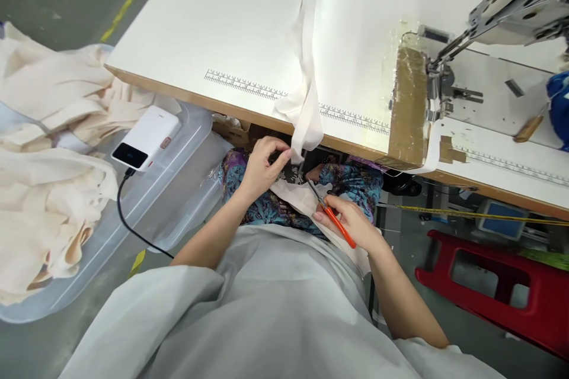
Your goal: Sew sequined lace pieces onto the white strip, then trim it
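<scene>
A long cream fabric strip (306, 65) runs down the white table and hangs over its front edge. My left hand (263, 167) pinches the strip's lower end between thumb and index finger. My right hand (349, 219) is closed around orange-handled scissors (336, 226), whose dark blades point up and to the left, apart from the strip. Another cream fabric piece (300, 198) lies across my lap and passes beneath the scissors and right hand. Whether my right fingers also touch that piece, I cannot tell.
The white table (213, 18) carries a printed ruler (244, 84) and a sewing machine (507, 18) at right. A clear plastic bin (178, 160) with cream fabric (48, 201) and a white power bank (149, 136) stands left. A red stool (493, 284) is at lower right.
</scene>
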Demonstrator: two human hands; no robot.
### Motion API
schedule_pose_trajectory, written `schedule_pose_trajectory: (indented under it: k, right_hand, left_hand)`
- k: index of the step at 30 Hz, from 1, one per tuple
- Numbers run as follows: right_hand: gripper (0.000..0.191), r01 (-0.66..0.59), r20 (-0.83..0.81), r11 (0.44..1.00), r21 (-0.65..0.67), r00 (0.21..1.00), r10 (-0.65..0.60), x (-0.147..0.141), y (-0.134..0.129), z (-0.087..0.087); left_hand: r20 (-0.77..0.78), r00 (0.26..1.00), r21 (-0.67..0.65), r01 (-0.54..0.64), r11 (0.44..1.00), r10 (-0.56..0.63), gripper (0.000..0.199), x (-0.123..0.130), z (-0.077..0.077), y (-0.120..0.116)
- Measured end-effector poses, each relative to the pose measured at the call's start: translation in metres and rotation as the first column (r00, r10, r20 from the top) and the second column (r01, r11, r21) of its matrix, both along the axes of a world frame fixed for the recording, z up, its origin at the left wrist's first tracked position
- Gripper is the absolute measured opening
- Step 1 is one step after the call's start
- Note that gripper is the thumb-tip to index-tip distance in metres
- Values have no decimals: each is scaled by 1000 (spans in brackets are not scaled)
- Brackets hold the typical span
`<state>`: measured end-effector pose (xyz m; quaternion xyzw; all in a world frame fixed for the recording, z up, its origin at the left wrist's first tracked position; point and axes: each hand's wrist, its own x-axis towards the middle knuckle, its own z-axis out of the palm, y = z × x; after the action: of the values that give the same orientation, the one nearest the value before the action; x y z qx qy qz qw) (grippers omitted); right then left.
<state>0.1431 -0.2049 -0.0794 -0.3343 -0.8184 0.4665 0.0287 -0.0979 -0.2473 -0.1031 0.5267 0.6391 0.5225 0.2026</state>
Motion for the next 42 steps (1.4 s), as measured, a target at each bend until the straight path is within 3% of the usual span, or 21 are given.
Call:
schedule_pose_trajectory:
  k: [3,6,11,13,14,15,18,21,23,24,25,27,30,31,33,36,39,42]
  right_hand:
    - [45,42,-13,999,-30,999,-43,7,0,-1]
    - [43,75,-11,996,-56,997,-76,18,-1,-5]
    - [41,126,-4,987,-97,992,-127,33,-4,-11]
    - [41,146,-2,982,-115,989,-148,38,-4,-13]
    - [41,162,-1,979,-122,987,-163,41,-4,-14]
    - [42,179,1,976,-126,984,-180,44,-4,-16]
    - [42,229,12,965,-128,973,-229,51,-3,-19]
    - [43,232,17,964,-130,973,-232,49,-3,-19]
    - [43,211,14,969,-131,977,-211,44,-4,-16]
    - [44,199,11,971,-131,980,-200,41,-5,-13]
    - [44,187,9,974,-130,982,-188,39,-6,-11]
    - [45,155,14,979,-128,988,-155,35,-7,-4]
    - [47,80,71,989,-127,995,-72,33,-5,3]
    - [48,53,92,991,-127,995,-41,32,-4,5]
    - [49,5,113,992,-125,994,9,31,0,8]
    - [50,-67,106,989,-135,991,82,26,9,10]
    - [50,-134,101,979,-153,983,151,19,17,10]
    - [50,-189,95,971,-147,974,204,14,23,9]
  left_hand:
    - [234,972,-37,-18,999,26,30,3,-10,-3]
    - [339,921,-150,-151,977,195,33,-6,-28,-24]
    - [197,816,-301,-477,826,543,26,-34,-55,-96]
    - [-22,741,-437,-611,660,671,23,-44,-63,-133]
    - [-118,735,-537,-613,579,668,22,-48,-66,-151]
    - [-142,737,-580,-603,548,661,22,-50,-67,-166]
    - [-88,802,-676,-484,555,591,22,-46,-57,-187]
    - [180,886,-714,-181,677,427,43,-26,-27,-167]
    - [534,831,-572,221,790,155,54,-9,-1,-138]
    - [589,808,-501,352,790,14,54,0,11,-122]
    - [556,827,-470,396,789,-84,49,8,22,-107]
    - [312,933,-470,314,825,-178,30,21,36,-82]
    - [36,977,-406,208,890,-212,27,32,41,-61]
    - [49,975,-399,220,890,-219,27,34,41,-57]
    - [231,945,-441,315,841,-233,27,36,39,-53]
    - [605,779,-458,510,729,-165,35,36,37,-49]
    - [753,653,-407,558,723,-81,51,35,36,-46]
    - [764,645,-427,532,732,-23,54,33,32,-43]
